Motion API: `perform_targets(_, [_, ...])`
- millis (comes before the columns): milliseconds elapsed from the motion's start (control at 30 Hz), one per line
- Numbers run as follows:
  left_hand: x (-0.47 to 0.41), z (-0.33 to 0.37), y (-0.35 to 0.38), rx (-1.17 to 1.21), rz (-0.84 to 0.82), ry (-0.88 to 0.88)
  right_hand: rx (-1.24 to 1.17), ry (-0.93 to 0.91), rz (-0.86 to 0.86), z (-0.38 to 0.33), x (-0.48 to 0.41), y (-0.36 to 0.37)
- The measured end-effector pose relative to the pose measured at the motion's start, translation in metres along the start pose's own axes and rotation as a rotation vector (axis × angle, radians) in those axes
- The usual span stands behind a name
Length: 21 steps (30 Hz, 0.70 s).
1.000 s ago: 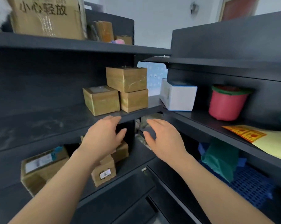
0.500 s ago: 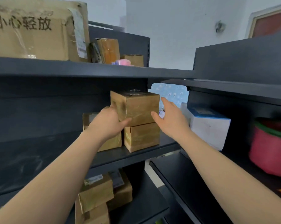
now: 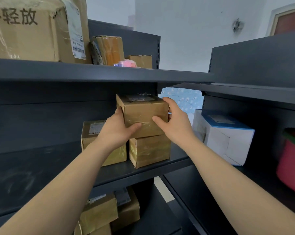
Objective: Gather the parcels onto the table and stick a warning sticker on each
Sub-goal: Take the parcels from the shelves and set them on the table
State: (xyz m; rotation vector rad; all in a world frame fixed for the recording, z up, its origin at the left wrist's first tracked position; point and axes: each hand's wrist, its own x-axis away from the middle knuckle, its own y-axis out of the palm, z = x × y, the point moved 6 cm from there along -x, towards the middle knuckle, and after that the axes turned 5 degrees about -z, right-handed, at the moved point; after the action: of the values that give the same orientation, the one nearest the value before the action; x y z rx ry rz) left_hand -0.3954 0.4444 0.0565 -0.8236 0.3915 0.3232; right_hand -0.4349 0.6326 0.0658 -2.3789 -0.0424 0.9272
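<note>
A small taped cardboard parcel [image 3: 144, 112] sits on top of a second parcel [image 3: 150, 150] on the middle dark shelf [image 3: 41, 167]. My left hand [image 3: 117, 131] grips its left side, thumb across the front face. My right hand [image 3: 174, 119] grips its right side, thumb on the front and fingers round the far edge. A third parcel [image 3: 90, 133] with a white label stands to the left, partly hidden by my left wrist. More parcels [image 3: 99, 212] lie on the shelf below.
The top shelf carries a large printed carton [image 3: 31, 29], an orange-taped parcel [image 3: 109, 50] and a small box [image 3: 140, 61]. On the right-hand shelf unit stand a white and blue box [image 3: 228, 143] and a red bucket [image 3: 291, 165].
Both hands rose from below the shelf edge to the stacked parcels and closed on the sides of the top one. The camera moved closer and tilted upward.
</note>
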Motion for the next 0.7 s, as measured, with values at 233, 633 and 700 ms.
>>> perform_targets(233, [0.047, 0.014, -0.015, 0.077, 0.061, 0.151, -0.007, -0.057, 0.088, -0.024, 0.045, -0.017])
perform_targets(633, [0.146, 0.031, -0.017, 0.291, -0.107, 0.335, 0.156, 0.064, 0.262, -0.088, 0.188, -0.054])
perform_targets(700, [0.167, 0.036, -0.016, 0.334, -0.181, 0.37, 0.207, 0.117, 0.29, -0.1, 0.22, -0.058])
